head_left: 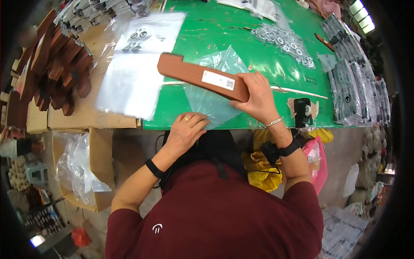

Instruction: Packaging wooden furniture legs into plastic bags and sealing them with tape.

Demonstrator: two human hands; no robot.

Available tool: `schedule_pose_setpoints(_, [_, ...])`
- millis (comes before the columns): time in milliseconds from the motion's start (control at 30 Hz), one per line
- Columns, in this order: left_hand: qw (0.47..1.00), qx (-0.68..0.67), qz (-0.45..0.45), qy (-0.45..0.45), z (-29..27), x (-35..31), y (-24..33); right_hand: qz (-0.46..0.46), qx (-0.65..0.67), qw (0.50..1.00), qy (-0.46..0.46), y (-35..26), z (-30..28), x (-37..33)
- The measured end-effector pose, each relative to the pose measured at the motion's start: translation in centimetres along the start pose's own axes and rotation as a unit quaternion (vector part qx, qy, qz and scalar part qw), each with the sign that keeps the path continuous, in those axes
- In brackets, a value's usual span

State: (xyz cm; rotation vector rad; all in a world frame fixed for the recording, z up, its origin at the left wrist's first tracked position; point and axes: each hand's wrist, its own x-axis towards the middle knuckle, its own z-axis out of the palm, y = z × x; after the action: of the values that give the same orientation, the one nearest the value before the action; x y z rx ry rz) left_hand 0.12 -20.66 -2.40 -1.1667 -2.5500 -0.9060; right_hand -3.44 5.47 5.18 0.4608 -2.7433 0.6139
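Gripping wooden piece [195, 75], right hand [258, 96]; left hand [185, 132] bent at plastic bag [205, 102], grip unclear

The wooden piece [187, 73] is reddish brown, its label [211, 78] white with a black-and-white chequered code. The bag [205, 103] below it is clear with a pale bluish tint. The desk [202, 28] is bright green — dark print at two o'clock, a pale line across. At ten o'clock, the wood pile [58, 67] is deep brown. The shirt [233, 211] at six o'clock is maroon with a white smile motif; the basket [321, 166] towards four is pink.
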Motion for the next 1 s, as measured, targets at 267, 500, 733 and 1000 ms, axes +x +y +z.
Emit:
schedule_pose_setpoints(267, [1.000,-0.005,-0.002,0.027,0.6,0.2,-0.1,-0.026,-0.014,0.998,-0.048,3.4,3.6,-1.7])
schedule_pose_setpoints(500, [0.992,-0.076,-0.055,0.083,-0.3,6.7,-1.8,0.016,0.043,0.999,0.000,3.1,-0.5,-1.2])
schedule_pose_setpoints(733, [0.987,0.048,-0.127,0.082,4.0,13.8,-7.9,0.089,0.139,0.986,0.033,1.7,-1.8,-0.6])
schedule_pose_setpoints(1000, [0.907,-0.015,-0.304,0.291,-6.8,7.9,-16.7,0.006,0.013,1.000,-0.021,3.3,3.7,-1.8])
